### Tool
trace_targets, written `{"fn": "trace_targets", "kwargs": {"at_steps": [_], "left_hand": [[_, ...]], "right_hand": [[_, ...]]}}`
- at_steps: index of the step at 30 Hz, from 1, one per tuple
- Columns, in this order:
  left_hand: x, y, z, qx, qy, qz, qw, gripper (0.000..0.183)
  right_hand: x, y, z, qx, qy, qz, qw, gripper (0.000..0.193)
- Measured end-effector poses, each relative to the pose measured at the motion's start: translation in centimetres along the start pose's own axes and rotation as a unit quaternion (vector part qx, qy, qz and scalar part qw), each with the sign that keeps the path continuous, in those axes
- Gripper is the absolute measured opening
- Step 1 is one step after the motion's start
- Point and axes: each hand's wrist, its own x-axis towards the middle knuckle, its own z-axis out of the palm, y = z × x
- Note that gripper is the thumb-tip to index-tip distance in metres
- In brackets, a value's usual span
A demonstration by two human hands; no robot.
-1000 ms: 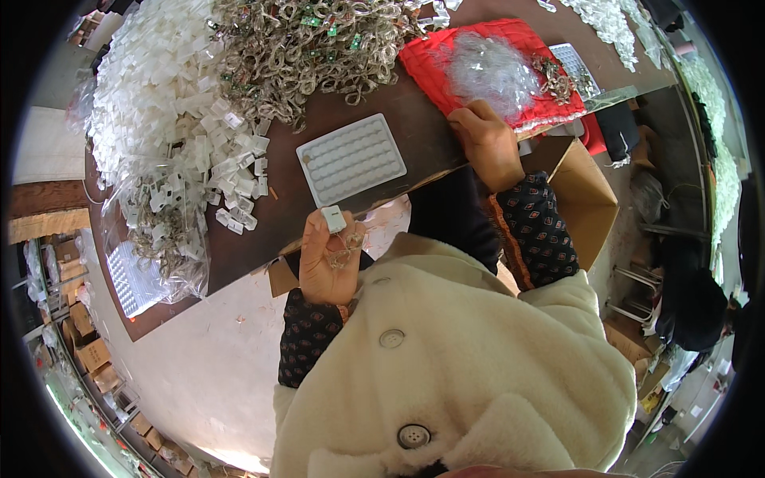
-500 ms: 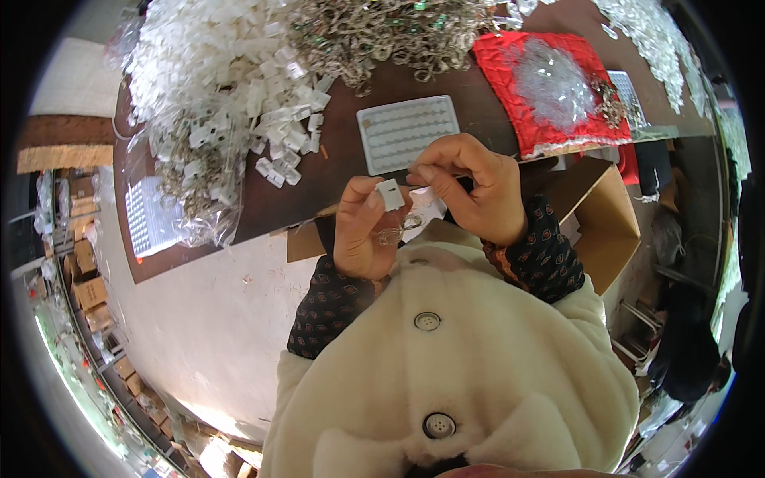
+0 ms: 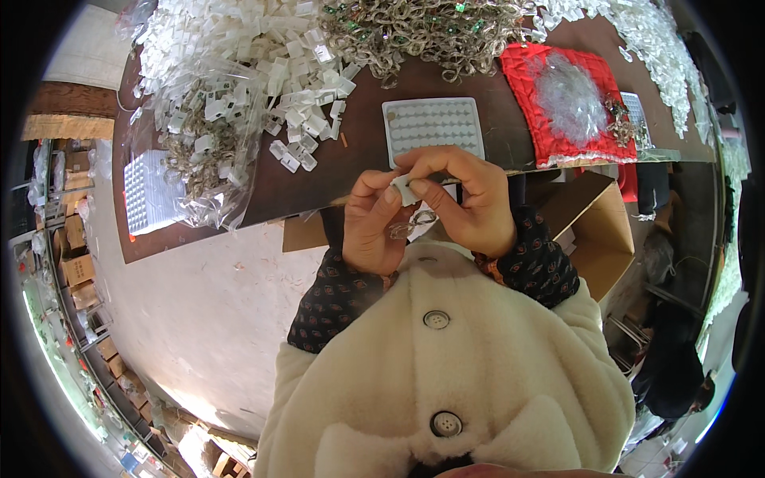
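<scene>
A small white plastic case (image 3: 404, 191) is pinched between both hands in front of my chest, above the table's near edge. My left hand (image 3: 372, 227) grips it from the left, thumb on its face. From the right, my right hand (image 3: 476, 205) presses thumb and fingers against its edge; the fingertips partly cover the case. A loose coil of thin clear-looking wire (image 3: 410, 225) hangs beneath it between the palms. Just beyond my fingers lies a white tray (image 3: 434, 125) with rows of hollows.
White plastic cases (image 3: 307, 119) are heaped at the left of the dark table (image 3: 295, 191), near a clear bag (image 3: 215, 159). Tangled wire strings (image 3: 422, 36) lie at the back. A red cloth (image 3: 550, 150) holds clear strands. An open cardboard box (image 3: 606, 231) stands at right; a person (image 3: 677, 350) is beyond.
My right hand has come left and down onto the white case, which only the left hand held before. The case has turned and is now more covered by fingers.
</scene>
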Motion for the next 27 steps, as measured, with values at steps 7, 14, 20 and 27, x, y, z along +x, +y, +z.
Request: {"fn": "trace_targets", "kwargs": {"at_steps": [7, 14, 20, 27], "left_hand": [[0.1, -0.1, -0.1, 0.031, 0.008, 0.004, 0.999, 0.013], [0.7, 0.2, -0.5, 0.096, 0.039, -0.027, 0.994, 0.018], [1.3, 0.5, -0.6, 0.020, 0.053, -0.091, 0.994, 0.029], [1.4, 0.5, -1.1, 0.019, 0.052, -0.091, 0.994, 0.028]], "right_hand": [[-0.2, -0.2, -1.0, -0.118, -0.025, -0.051, 0.991, 0.018], [1.9, 0.4, -4.2, -0.157, -0.023, -0.043, 0.986, 0.015], [7.5, 3.2, -8.6, -0.337, 0.191, -0.025, 0.922, 0.016], [8.2, 5.0, -9.4, -0.310, 0.176, -0.053, 0.933, 0.021]]}}
